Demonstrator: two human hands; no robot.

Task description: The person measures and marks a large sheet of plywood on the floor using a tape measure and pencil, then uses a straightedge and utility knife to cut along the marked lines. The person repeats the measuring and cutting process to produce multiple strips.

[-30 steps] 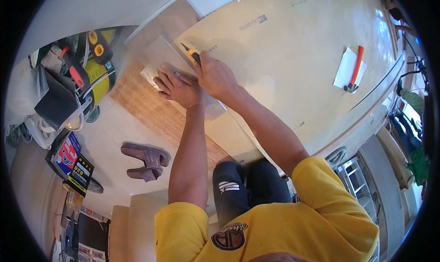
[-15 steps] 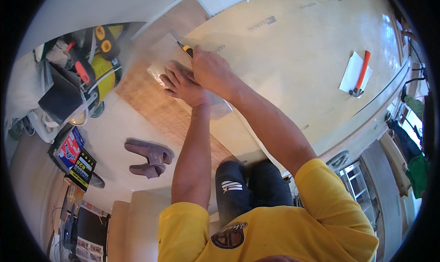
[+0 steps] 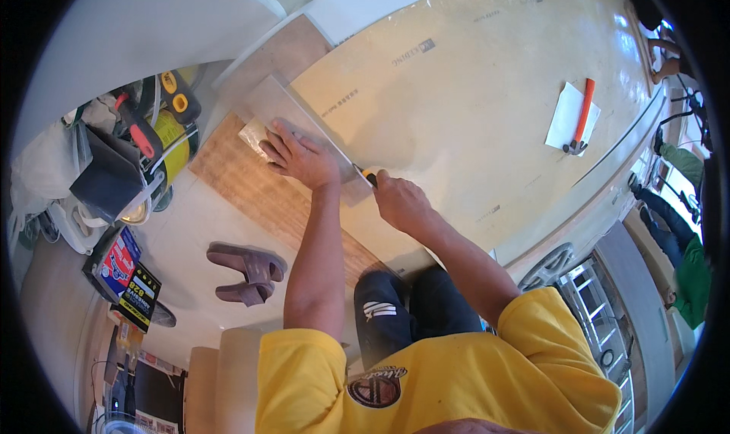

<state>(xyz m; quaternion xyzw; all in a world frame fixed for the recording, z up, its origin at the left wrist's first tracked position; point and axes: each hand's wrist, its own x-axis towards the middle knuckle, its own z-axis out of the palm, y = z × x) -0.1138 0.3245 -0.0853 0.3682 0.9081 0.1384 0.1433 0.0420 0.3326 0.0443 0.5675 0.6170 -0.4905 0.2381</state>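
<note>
My left hand [image 3: 304,160] lies flat with fingers spread, pressing a thin, greyish see-through sheet [image 3: 272,103] against the work surface. A shiny, crinkled clear piece [image 3: 251,136] pokes out beside its fingertips. In my right hand [image 3: 403,204] is a utility knife [image 3: 369,177] with a yellow and black handle. The knife's tip meets the sheet's long right edge near its closer end, to the right of my left wrist. Beneath the sheet are a brown wood-grain strip [image 3: 262,191] and a large pale yellowish board [image 3: 456,92].
A hammer [image 3: 584,115] with an orange handle rests on white paper [image 3: 559,118]. At left stand a yellow bucket [image 3: 173,145] with tools, and boxes [image 3: 137,297]. Brown sandals [image 3: 247,270] lie on the floor. Another person in green [image 3: 692,282] is at far right.
My right hand has drawn the utility knife toward me along the sheet's edge, from its far part to near its closer end. My left hand stays pressed on the sheet.
</note>
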